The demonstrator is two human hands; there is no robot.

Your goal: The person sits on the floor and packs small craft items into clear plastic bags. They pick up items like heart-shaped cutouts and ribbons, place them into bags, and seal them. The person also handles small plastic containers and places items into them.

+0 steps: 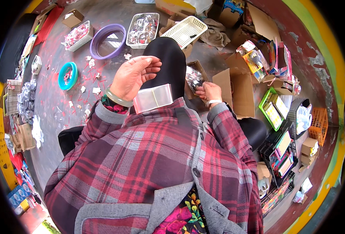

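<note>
My left hand (132, 76) is raised with the fingers curled loosely, and a small clear plastic bag (153, 98) sits just below its heel; I cannot tell whether the hand grips it or the bag merely rests on my plaid sleeve. My right hand (208, 92) is closed narrow around the bottom of a clear packet of dark small parts (194, 78), which stands over an open cardboard box (197, 66). Beyond the left hand lie a purple round basin (98, 39) and a white tray of wrapped pieces (142, 29). A white mesh basket (186, 30) sits beyond the right hand. Right of it stands a green tray of yellow cards (272, 111).
</note>
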